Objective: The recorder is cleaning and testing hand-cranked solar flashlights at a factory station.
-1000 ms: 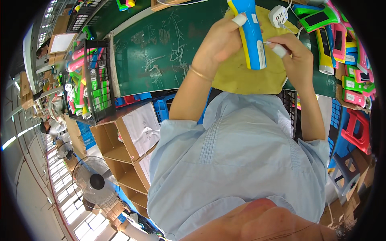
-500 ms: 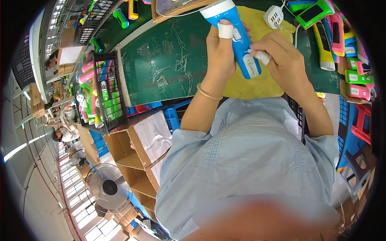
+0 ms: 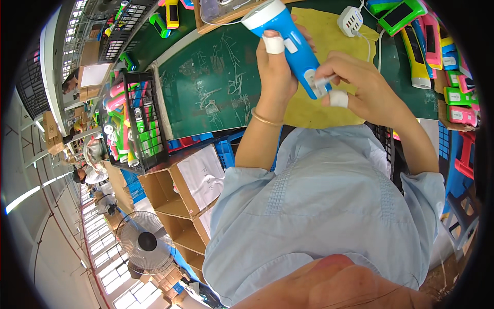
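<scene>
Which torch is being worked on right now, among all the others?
Start at the green bench and find the yellow mat on it. Above the mat, the left hand holds a blue torch with a white head. It alone is held; the other torches lie flat.

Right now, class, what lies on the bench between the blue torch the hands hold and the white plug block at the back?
In the head view, only the yellow cloth lies between the blue torch and the white plug block.
</scene>
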Tool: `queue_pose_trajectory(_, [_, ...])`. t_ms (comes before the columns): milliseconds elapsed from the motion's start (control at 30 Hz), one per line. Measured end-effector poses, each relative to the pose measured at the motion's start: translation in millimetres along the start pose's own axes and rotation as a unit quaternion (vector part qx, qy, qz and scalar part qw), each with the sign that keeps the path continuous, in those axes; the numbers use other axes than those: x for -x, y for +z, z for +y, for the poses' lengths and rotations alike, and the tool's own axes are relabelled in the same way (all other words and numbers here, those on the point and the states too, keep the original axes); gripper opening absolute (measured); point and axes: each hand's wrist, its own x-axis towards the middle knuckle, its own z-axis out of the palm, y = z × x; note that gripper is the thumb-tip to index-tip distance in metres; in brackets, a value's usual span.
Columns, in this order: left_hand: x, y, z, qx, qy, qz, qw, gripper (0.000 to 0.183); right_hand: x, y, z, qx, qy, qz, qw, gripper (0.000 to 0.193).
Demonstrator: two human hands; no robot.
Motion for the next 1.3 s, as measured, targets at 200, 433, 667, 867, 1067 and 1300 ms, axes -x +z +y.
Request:
queue_pose_trajectory(200, [-0.1,1.6,4.8,-0.041,-0.027,0.056,0.997,0.047,9.6,15.2,22.1,0.205,-0.045,0.147,0.967,0.024])
queue_pose_trajectory(433, [2.3,6.9,3.7,-0.065,-0.057,0.092,0.992,0.04,-1.8,11.7,24.2,0.401,-0.142,0.123,0.897,0.017])
queue_pose_trajectory(667, [9.3,10.9,1.7,-0.032,-0.117,0.062,0.991,0.056,-6.8,-11.7,17.8,0.089,-0.138,-0.026,0.986,0.008])
queue_pose_trajectory(867, [0.6,1.7,1.8,0.01,-0.007,0.011,1.0,0.062,13.7,18.6,2.1,0.063,-0.078,0.076,0.992,0.021])
queue_pose_trajectory(1067, [8.6,-20.0,2.2,0.349,-0.128,0.03,0.928,0.057,35.0,41.4,12.1,0.23,-0.36,0.095,0.899,0.013])
queue_pose_trajectory(1300, [15.5,-25.7,-11.0,0.474,-0.174,0.024,0.863,0.056,50.4,39.2,12.2,0.133,-0.314,-0.018,0.94,0.02])
